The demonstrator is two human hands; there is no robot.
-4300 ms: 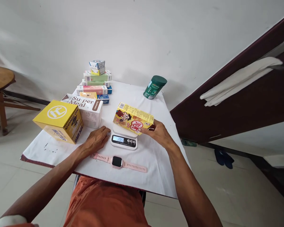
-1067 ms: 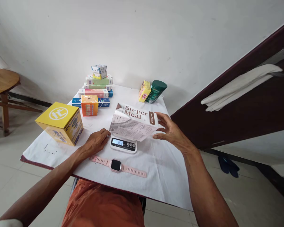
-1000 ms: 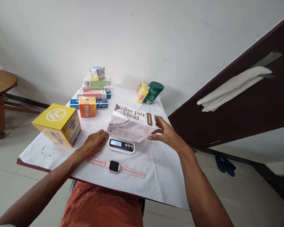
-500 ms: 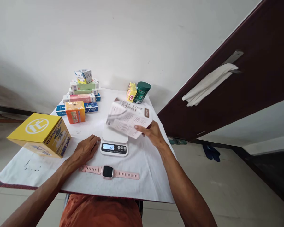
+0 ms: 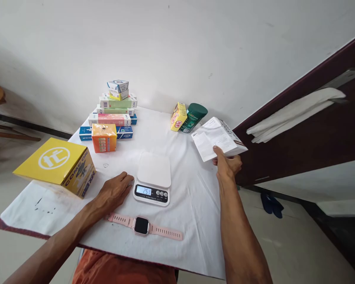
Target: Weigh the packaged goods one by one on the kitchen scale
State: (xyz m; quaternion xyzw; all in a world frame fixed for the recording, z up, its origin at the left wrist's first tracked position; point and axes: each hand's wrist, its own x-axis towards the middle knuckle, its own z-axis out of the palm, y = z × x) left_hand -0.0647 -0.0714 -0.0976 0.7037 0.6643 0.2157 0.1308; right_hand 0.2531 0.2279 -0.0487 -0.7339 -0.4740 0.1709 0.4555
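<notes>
My right hand (image 5: 227, 165) grips a white "Su-per Meal" box (image 5: 217, 138) and holds it in the air over the table's right edge. A white kitchen scale (image 5: 152, 178) sits in the middle of the table with nothing on its platform and its display lit. My left hand (image 5: 114, 192) rests flat on the cloth, fingertips touching the scale's left side. A pink smartwatch (image 5: 143, 226) lies in front of the scale. Behind the held box stand a small yellow box (image 5: 178, 116) and a green canister (image 5: 193, 117).
A white cloth (image 5: 192, 205) covers the table. A big yellow box (image 5: 57, 165) sits at the left, an orange box (image 5: 104, 137) and a stack of flat boxes (image 5: 114, 108) at the back left. A dark door (image 5: 307, 134) with a towel (image 5: 292, 114) stands right.
My right hand lifted the white box off the scale and carried it right, past the table's edge. Earlier a yellow box lay on the scale. My left hand stayed put.
</notes>
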